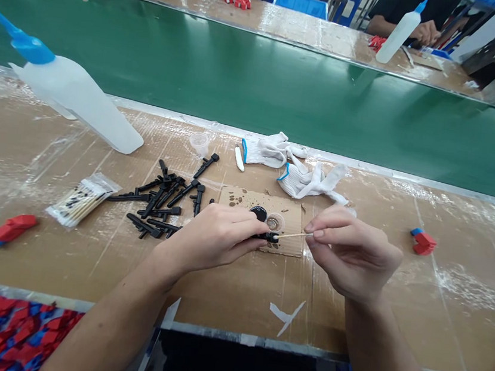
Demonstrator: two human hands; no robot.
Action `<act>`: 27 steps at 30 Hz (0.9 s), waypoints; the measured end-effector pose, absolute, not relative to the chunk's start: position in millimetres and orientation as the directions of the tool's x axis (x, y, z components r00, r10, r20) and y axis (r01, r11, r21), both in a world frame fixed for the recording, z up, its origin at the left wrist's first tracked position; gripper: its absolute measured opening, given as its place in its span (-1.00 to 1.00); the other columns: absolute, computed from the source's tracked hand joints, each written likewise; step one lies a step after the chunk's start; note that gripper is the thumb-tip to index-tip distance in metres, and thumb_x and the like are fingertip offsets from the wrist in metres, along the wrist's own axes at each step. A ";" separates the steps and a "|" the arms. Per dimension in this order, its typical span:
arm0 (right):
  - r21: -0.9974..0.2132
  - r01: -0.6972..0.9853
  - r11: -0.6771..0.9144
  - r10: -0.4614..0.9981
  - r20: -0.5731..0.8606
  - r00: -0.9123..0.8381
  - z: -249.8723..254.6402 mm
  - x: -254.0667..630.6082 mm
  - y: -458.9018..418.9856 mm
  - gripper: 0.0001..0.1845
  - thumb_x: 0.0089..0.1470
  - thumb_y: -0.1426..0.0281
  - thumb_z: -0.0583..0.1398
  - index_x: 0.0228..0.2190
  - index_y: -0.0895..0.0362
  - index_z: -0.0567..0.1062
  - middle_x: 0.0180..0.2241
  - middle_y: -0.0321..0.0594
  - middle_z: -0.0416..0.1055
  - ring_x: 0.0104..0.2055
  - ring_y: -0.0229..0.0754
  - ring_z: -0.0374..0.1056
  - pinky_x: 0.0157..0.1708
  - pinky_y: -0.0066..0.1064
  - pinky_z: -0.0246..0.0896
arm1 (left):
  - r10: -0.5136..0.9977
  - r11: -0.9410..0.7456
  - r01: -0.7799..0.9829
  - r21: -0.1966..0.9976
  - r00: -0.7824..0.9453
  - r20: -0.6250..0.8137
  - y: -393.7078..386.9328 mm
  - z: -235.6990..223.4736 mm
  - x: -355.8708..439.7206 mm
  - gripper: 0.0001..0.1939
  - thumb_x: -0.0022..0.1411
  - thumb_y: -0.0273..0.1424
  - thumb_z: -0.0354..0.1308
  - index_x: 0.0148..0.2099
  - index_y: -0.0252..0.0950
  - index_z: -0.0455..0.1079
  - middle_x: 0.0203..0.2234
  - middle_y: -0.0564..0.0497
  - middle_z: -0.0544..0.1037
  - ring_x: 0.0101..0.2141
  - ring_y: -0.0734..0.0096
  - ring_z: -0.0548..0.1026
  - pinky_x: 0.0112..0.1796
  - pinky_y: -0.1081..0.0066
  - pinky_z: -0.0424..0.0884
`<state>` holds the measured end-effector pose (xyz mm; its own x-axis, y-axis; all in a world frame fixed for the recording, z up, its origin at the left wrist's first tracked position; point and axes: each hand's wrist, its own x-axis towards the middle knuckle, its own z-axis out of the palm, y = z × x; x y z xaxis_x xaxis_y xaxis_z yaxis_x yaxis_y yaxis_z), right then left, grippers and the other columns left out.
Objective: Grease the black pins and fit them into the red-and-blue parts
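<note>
My left hand (216, 236) is closed around a small black plastic part (268, 236), whose tip sticks out toward the right. My right hand (348, 249) pinches a thin wooden cotton swab (292, 235), and its tip touches the end of the black part. Both hands hover over a small cardboard square (290, 206) spotted with dark drops. On that square sit a black cap (259, 213) and a small clear cup (275, 221). A pile of several black plastic parts (162, 199) lies just left of my left hand.
A white squeeze bottle with a blue nozzle (73, 98) lies at the left. A bag of swabs (81, 200), red-and-blue pieces (10, 228) (423, 242), white gloves (295, 167) and a clear cup (199, 142) lie on the bench. A green conveyor belt (260, 79) runs behind; other people work beyond it.
</note>
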<state>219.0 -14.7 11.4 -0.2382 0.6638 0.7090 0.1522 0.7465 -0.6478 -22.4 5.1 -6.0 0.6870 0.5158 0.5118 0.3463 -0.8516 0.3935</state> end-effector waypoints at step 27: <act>-0.632 0.180 0.754 0.657 0.718 -0.231 9.0 220.0 -13.3 -0.64 -0.02 0.68 0.33 -0.26 0.00 0.58 -0.35 -0.29 0.58 -0.36 -0.17 0.51 -0.41 -0.27 0.43 | 0.520 -0.849 0.360 0.386 0.697 0.493 4.9 -5.1 -21.9 -0.86 0.46 -0.40 0.11 -0.13 -0.32 0.46 -0.46 0.06 0.56 -0.47 0.46 0.53 -0.44 0.45 0.33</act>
